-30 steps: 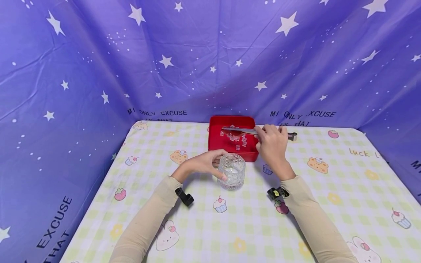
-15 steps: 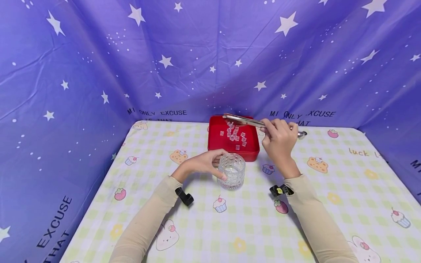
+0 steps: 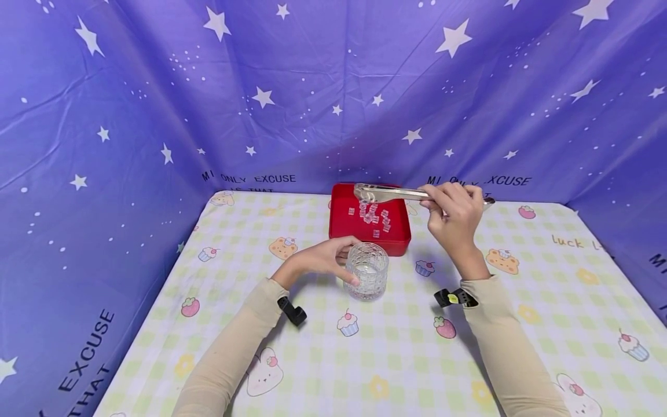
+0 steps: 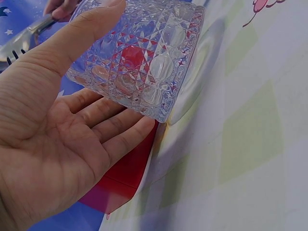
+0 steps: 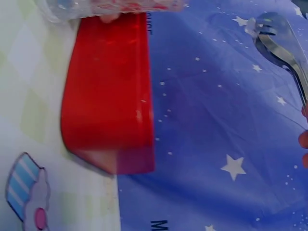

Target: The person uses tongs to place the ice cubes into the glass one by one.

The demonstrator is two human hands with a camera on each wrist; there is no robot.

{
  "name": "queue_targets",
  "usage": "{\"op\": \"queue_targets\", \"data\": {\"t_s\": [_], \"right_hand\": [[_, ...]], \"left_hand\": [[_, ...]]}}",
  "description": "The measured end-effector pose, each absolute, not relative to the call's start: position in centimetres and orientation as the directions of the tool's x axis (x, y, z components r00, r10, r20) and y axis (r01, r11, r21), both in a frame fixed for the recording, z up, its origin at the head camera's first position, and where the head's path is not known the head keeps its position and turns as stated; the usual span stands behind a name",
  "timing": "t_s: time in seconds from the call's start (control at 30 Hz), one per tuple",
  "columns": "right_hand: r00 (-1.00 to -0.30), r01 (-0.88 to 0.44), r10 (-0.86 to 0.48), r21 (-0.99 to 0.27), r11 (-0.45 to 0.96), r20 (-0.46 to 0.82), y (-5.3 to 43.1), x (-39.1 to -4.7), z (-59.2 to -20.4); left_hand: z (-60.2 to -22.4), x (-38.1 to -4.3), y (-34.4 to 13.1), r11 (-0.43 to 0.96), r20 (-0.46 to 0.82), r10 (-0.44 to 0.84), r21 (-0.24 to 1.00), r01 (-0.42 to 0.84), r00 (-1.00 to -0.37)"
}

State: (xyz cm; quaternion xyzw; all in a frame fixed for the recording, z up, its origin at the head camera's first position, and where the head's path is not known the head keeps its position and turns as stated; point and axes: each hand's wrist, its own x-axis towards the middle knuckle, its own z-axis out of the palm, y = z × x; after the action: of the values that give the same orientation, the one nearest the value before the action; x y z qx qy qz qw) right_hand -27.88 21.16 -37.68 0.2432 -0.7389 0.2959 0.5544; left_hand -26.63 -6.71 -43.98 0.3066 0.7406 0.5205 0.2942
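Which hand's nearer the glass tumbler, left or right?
Left. The left hand touches the glass tumbler, its thumb against the side. The right hand is apart from it, farther forward and to the right, holding metal tongs.

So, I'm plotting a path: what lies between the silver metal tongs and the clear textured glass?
The head view shows an open red rectangular box holding small clear cubes there.

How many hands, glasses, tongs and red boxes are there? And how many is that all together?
Hands: 2, a left hand and a right hand
Glasses: 1 glass
Tongs: 1 pair of tongs
Red boxes: 1 red box
Total: 5
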Motion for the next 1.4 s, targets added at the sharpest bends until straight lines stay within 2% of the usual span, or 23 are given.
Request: {"op": "queue_targets", "data": {"t_s": [0.27, 0.57, 0.7, 0.97, 1.4], "right_hand": [[-0.311, -0.705, -0.085, -0.170, 0.688, 0.947, 23.1, -27.3, -36.0], [-0.375, -0.718, -0.234, -0.121, 0.686, 0.897, 24.2, -26.2, -34.4], [-0.394, -0.724, -0.277, -0.110, 0.681, 0.876, 24.2, -25.9, -34.1], [-0.476, -0.694, -0.369, -0.084, 0.715, 0.798, 24.2, -25.3, -33.8], [-0.536, -0.692, -0.450, -0.066, 0.719, 0.714, 24.0, -25.0, -34.0]], "left_hand": [[-44.0, -26.6, -6.7, 0.280, -0.122, 0.758, 0.948, 0.151, -0.641], [-44.0, -26.6, -6.8, 0.259, -0.106, 0.764, 0.954, 0.152, -0.636], [-43.9, -26.6, -6.8, 0.256, -0.101, 0.767, 0.953, 0.159, -0.634], [-44.1, -26.7, -6.8, 0.253, -0.095, 0.772, 0.953, 0.166, -0.628], [-44.2, -26.8, -6.8, 0.248, -0.095, 0.775, 0.955, 0.163, -0.625]]}}
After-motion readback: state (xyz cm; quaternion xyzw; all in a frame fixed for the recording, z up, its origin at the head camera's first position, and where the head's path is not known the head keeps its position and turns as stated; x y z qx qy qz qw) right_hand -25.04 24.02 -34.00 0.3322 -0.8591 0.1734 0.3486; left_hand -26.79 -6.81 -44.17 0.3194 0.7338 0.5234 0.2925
